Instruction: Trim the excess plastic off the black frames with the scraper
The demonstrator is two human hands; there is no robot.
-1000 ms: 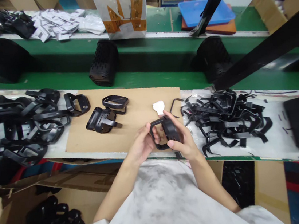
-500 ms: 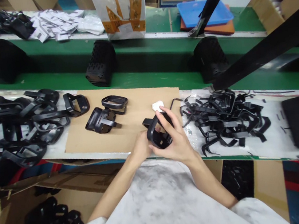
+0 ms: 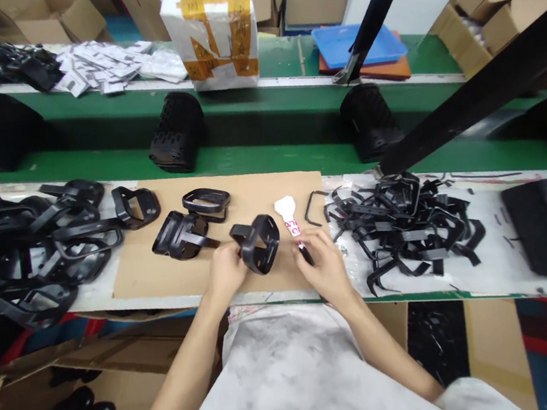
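Observation:
My left hand [image 3: 228,270] is closed on the side of a black looped bracket [image 3: 260,246], which it holds tilted above the cardboard sheet [image 3: 152,278]. Between the fingers of my right hand [image 3: 322,262] is the black lower end of a slim tool with a broad white head [image 3: 284,207] and pink marks; its exact kind I cannot make out. Left of my left hand lie a black bracket with a strip across it [image 3: 179,236] and a black oval frame [image 3: 206,202]. A thin bent black strip [image 3: 310,210] rests beyond my right hand.
Many black brackets [image 3: 31,243] are heaped at the left, and a tangle of bent black strips [image 3: 407,221] lies at the right. A black post [image 3: 480,87] slants over the bench's right side. Black ribbed blocks [image 3: 176,134] stand on the green surface behind.
My right hand has let go of the black bracket and taken the white-headed tool. My left hand has moved left with the bracket. The view has shifted slightly.

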